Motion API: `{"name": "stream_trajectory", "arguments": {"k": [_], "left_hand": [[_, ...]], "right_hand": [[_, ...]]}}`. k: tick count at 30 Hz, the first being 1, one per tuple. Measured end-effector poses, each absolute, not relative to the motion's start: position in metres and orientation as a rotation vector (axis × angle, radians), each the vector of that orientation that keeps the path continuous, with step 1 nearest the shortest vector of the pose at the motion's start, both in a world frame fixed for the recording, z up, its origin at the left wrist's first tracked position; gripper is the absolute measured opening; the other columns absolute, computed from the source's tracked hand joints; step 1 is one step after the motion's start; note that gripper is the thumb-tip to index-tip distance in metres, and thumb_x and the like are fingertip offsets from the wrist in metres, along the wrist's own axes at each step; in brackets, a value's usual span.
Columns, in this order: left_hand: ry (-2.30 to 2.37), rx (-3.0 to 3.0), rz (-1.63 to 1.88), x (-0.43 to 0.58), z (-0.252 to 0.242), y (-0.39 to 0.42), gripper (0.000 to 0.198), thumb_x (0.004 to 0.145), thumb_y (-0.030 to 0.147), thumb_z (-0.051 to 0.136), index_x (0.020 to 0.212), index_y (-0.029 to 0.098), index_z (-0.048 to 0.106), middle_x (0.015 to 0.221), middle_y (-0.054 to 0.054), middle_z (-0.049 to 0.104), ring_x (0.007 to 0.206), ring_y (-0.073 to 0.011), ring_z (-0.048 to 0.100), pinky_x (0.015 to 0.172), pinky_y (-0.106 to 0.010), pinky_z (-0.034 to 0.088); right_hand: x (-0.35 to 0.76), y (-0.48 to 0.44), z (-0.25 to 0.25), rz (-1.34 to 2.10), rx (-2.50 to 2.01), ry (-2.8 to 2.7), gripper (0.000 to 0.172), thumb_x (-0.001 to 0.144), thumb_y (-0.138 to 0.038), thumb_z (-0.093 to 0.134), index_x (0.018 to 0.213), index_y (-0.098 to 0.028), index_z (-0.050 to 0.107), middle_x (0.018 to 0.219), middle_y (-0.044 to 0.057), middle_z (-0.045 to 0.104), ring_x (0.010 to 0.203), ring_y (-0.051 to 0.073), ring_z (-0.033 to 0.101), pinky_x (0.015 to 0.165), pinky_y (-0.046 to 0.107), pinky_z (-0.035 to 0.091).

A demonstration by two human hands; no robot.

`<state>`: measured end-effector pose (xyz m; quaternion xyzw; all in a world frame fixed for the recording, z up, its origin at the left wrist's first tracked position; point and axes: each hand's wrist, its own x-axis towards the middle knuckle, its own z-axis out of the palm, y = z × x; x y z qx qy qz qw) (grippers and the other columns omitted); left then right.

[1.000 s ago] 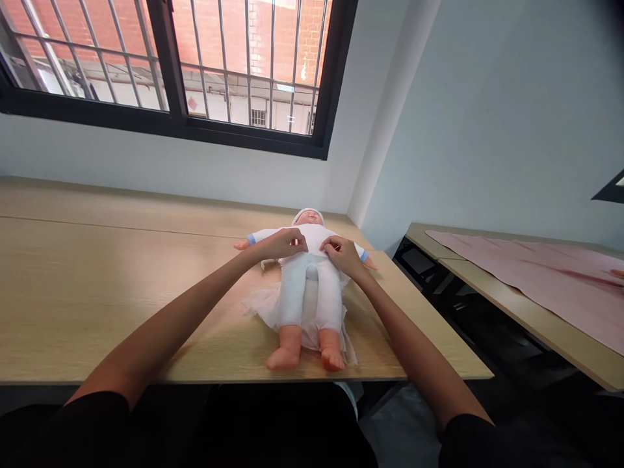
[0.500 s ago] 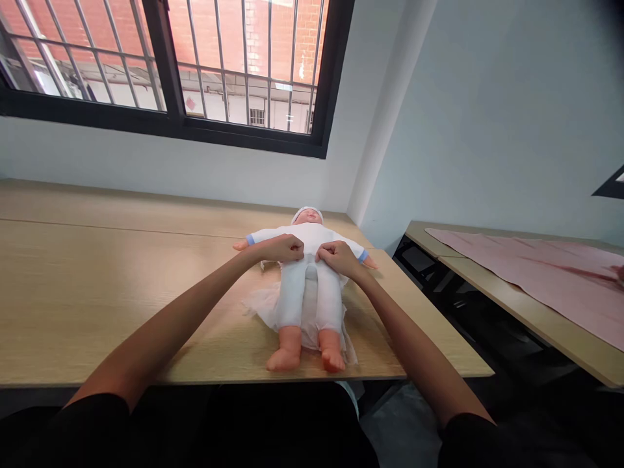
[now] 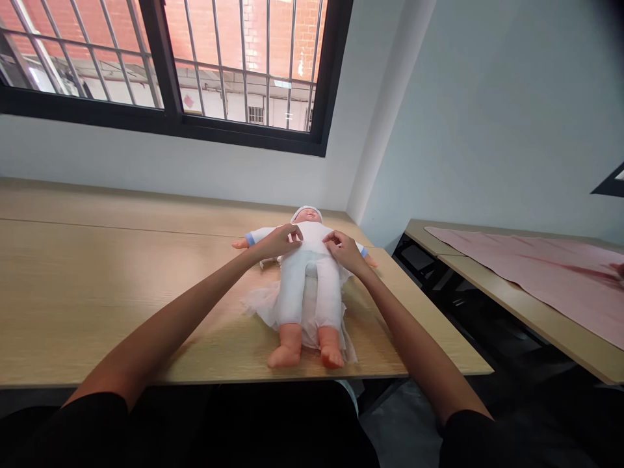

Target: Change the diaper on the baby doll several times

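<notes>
A baby doll (image 3: pixel 308 214) lies on its back, feet toward me, in a white cap, a white top with blue cuffs and white trousers (image 3: pixel 292 289). My left hand (image 3: pixel 280 241) is at the left side of its belly, thumb and fingers apart and loosely bent. On the other side, my right hand (image 3: pixel 344 250) rests by the belly near the waist, its fingers also bent and parted. Nothing shows between the fingers of either hand. Thin white cloth (image 3: pixel 263 304) spreads under the doll's hips and legs.
The doll lies on a light wooden table (image 3: pixel 121 279) beneath a barred window (image 3: pixel 244 65). To the right, past a gap, stands another table (image 3: pixel 511 302) with a pink cloth (image 3: pixel 550 273) on it. Part of another person's hand (image 3: pixel 620 272) shows at the right edge.
Both my hands have moved up slightly from the trousers' waist to the belly. Their fingers have loosened from a closed grip at the waist. The doll stays in place.
</notes>
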<state>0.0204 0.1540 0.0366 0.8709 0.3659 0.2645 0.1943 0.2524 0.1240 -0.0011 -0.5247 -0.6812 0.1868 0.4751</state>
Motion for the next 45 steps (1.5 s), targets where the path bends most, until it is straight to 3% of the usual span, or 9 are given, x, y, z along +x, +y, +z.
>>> {"name": "stream_trajectory", "arguments": {"k": [4, 8, 18, 22, 25, 27, 34, 38, 45], "left_hand": [[0.983, 2.409, 0.673, 0.017, 0.039, 0.156, 0.008, 0.079, 0.025, 0.056, 0.081, 0.019, 0.059, 0.083, -0.002, 0.062, 0.069, -0.0136, 0.056, 0.061, -0.025, 0.043], [0.945, 2.315, 0.606, 0.017, 0.044, 0.15, 0.005, 0.076, 0.02, 0.056, 0.071, 0.019, 0.054, 0.065, 0.001, 0.055, 0.054, -0.0109, 0.051, 0.051, -0.024, 0.04], [0.902, 2.231, 0.485, 0.012, 0.053, 0.149, 0.013, 0.072, 0.02, 0.057, 0.062, 0.019, 0.049, 0.061, 0.0, 0.054, 0.056, -0.0122, 0.052, 0.053, -0.026, 0.041], [0.931, 2.27, 0.762, 0.011, 0.052, 0.15, 0.006, 0.076, 0.023, 0.055, 0.074, 0.018, 0.058, 0.084, -0.004, 0.064, 0.078, -0.0162, 0.06, 0.066, -0.027, 0.046], [0.957, 2.342, 0.829, 0.014, 0.044, 0.153, 0.017, 0.08, 0.025, 0.052, 0.092, 0.019, 0.062, 0.11, -0.006, 0.065, 0.099, -0.0191, 0.061, 0.081, -0.03, 0.048], [0.971, 2.392, 0.808, 0.017, 0.038, 0.156, 0.023, 0.081, 0.024, 0.049, 0.099, 0.02, 0.062, 0.114, -0.007, 0.063, 0.101, -0.0191, 0.06, 0.084, -0.03, 0.047], [0.954, 2.398, 0.725, 0.017, 0.034, 0.163, 0.013, 0.077, 0.024, 0.053, 0.082, 0.019, 0.065, 0.088, -0.004, 0.066, 0.078, -0.0157, 0.057, 0.067, -0.027, 0.043], [0.932, 2.323, 0.669, 0.015, 0.041, 0.157, 0.016, 0.076, 0.022, 0.054, 0.061, 0.018, 0.057, 0.063, -0.002, 0.057, 0.058, -0.0121, 0.049, 0.055, -0.026, 0.036], [0.958, 2.24, 0.453, 0.012, 0.055, 0.146, 0.02, 0.076, 0.025, 0.054, 0.058, 0.018, 0.055, 0.061, -0.003, 0.058, 0.054, -0.0136, 0.053, 0.055, -0.028, 0.041]], "right_hand": [[0.254, 0.12, 0.004, 0.479, -1.332, -1.709, 0.019, 0.074, -0.027, 0.046, 0.071, -0.017, 0.062, 0.068, -0.001, 0.058, 0.063, 0.011, 0.045, 0.062, 0.026, 0.034], [0.256, 0.119, 0.005, 0.528, -1.344, -1.736, 0.019, 0.072, -0.027, 0.046, 0.062, -0.016, 0.059, 0.062, -0.001, 0.055, 0.06, 0.011, 0.043, 0.059, 0.025, 0.031], [0.261, 0.118, 0.009, 0.696, -1.298, -1.798, 0.02, 0.071, -0.029, 0.049, 0.062, -0.016, 0.061, 0.056, -0.001, 0.049, 0.057, 0.01, 0.042, 0.058, 0.024, 0.032], [0.261, 0.124, 0.006, 0.613, -1.268, -1.607, 0.021, 0.075, -0.031, 0.047, 0.078, -0.017, 0.063, 0.076, 0.001, 0.061, 0.064, 0.011, 0.047, 0.062, 0.025, 0.036], [0.258, 0.128, 0.001, 0.551, -1.278, -1.583, 0.028, 0.076, -0.029, 0.047, 0.091, -0.017, 0.066, 0.106, 0.006, 0.063, 0.087, 0.015, 0.056, 0.076, 0.027, 0.043], [0.257, 0.128, -0.001, 0.522, -1.296, -1.611, 0.03, 0.076, -0.028, 0.045, 0.094, -0.017, 0.066, 0.114, 0.007, 0.061, 0.095, 0.016, 0.056, 0.083, 0.029, 0.043], [0.259, 0.123, 0.001, 0.569, -1.269, -1.67, 0.022, 0.078, -0.033, 0.047, 0.073, -0.016, 0.061, 0.078, 0.002, 0.063, 0.068, 0.012, 0.049, 0.066, 0.025, 0.039], [0.259, 0.123, 0.0, 0.618, -1.222, -1.691, 0.038, 0.082, -0.043, 0.05, 0.057, -0.016, 0.055, 0.063, 0.002, 0.057, 0.061, 0.011, 0.047, 0.062, 0.024, 0.037], [0.26, 0.124, 0.002, 0.659, -1.267, -1.717, 0.057, 0.085, -0.062, 0.051, 0.053, -0.015, 0.058, 0.052, 0.002, 0.051, 0.051, 0.01, 0.041, 0.056, 0.026, 0.034]]}}
